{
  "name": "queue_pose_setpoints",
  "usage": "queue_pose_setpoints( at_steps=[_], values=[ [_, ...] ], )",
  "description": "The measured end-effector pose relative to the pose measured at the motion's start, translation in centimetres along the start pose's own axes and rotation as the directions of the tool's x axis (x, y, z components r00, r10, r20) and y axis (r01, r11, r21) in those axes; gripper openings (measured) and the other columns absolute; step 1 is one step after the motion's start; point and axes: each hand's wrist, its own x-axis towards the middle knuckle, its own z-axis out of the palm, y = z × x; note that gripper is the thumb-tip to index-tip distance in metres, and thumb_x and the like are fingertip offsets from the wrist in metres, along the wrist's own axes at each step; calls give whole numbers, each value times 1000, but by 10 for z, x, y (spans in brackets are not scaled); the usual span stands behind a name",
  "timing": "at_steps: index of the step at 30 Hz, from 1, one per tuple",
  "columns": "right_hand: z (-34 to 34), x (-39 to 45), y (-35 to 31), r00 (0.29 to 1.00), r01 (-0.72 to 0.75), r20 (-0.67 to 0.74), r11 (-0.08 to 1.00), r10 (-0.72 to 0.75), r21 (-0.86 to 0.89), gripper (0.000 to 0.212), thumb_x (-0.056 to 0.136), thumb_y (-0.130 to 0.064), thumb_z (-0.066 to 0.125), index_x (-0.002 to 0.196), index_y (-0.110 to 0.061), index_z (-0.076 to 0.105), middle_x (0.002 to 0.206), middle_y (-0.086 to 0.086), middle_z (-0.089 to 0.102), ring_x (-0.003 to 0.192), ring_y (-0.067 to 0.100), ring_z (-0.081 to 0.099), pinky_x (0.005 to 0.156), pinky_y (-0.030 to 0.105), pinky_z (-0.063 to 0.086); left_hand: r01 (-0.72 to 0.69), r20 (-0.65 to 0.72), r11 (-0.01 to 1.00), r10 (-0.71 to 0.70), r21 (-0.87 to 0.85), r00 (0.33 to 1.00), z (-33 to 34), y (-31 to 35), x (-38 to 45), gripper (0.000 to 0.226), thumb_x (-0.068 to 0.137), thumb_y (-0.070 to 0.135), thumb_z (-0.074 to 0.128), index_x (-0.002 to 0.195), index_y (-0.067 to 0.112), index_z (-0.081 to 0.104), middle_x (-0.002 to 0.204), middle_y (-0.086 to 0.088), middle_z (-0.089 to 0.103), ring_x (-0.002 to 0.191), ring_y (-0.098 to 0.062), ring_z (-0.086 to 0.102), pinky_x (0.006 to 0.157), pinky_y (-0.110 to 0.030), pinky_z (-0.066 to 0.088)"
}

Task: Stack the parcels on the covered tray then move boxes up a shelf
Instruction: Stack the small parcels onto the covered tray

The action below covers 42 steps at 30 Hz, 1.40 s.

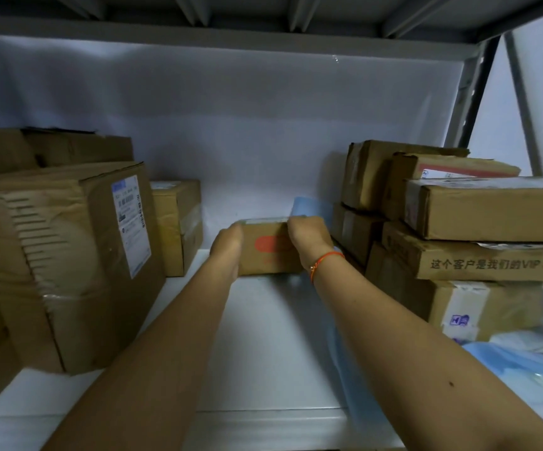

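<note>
Both hands are on one small cardboard box sitting at the back of the white shelf, dead centre of the frame, with a red oval mark on the face towards the camera. Its long axis runs left to right across the picture, so the left hand clamps the left end and the right hand grips the right end, fingers curled over the top edge. Neither hand looks nearer than the other, both arms reach straight in about equally. I'd guess the box gets either pulled out towards the camera or pushed deeper, can't tell which. An orange bracelet sits on the right wrist. Just behind the box at the right there's a bit of blue sheet. Left of frame has a big crumpled box with a label, right of frame a stack of parcels close beside the right hand.
</note>
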Motion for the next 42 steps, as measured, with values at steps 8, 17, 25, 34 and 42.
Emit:
queue_pose_setpoints(
  at_steps=[8, 17, 25, 34, 42],
  values=[
    [-13, -60, -43, 975, 221, -35, 937, -220, 272, 43, 75, -69, 50, 96, -32, 45, 115, 12, 54, 92, 28, 57, 94, 40, 48, -221, -241, 925, 148, -310, 959, -25, 30, -31, 60, 69, 60, 42, 114, 25, 60, 110, -5, 69, 97, -29, 67, 84, -51, 55],
    [-77, -104, -86, 942, 330, -225, 819, -251, 469, 31, 84, -44, 58, 84, -20, 38, 102, 5, 52, 72, 17, 48, 57, 32, 32, -527, -445, 760, 348, -381, 825, -8, 86, -151, 40, 101, 38, 34, 94, 12, 63, 81, 1, 62, 78, -16, 62, 72, -31, 49],
    [-184, -113, -112, 884, 438, -384, 760, -266, 481, 59, 68, -51, 56, 112, -11, 50, 107, 6, 61, 95, 22, 60, 86, 40, 51, -519, -434, 782, 358, -344, 827, 30, 93, -172, 25, 97, 26, 38, 79, 18, 54, 90, -3, 57, 82, -15, 53, 74, -26, 40],
    [-265, -96, -81, 854, 370, -503, 837, -136, 402, 84, 61, -54, 49, 134, -12, 42, 131, 15, 53, 115, 35, 55, 99, 50, 46, -515, -250, 805, 455, -296, 855, 107, 105, -199, 29, 96, 16, 38, 67, 20, 35, 68, 5, 37, 58, -8, 34, 53, -22, 29],
    [-292, -79, -58, 836, 361, -524, 883, -163, 300, 65, 84, -51, 47, 137, -15, 37, 125, 12, 53, 106, 31, 54, 92, 46, 48, -477, -128, 842, 460, -253, 879, 152, 110, -211, 28, 95, 21, 39, 68, 23, 33, 71, 4, 37, 59, -11, 33, 53, -25, 26]
  ],
)
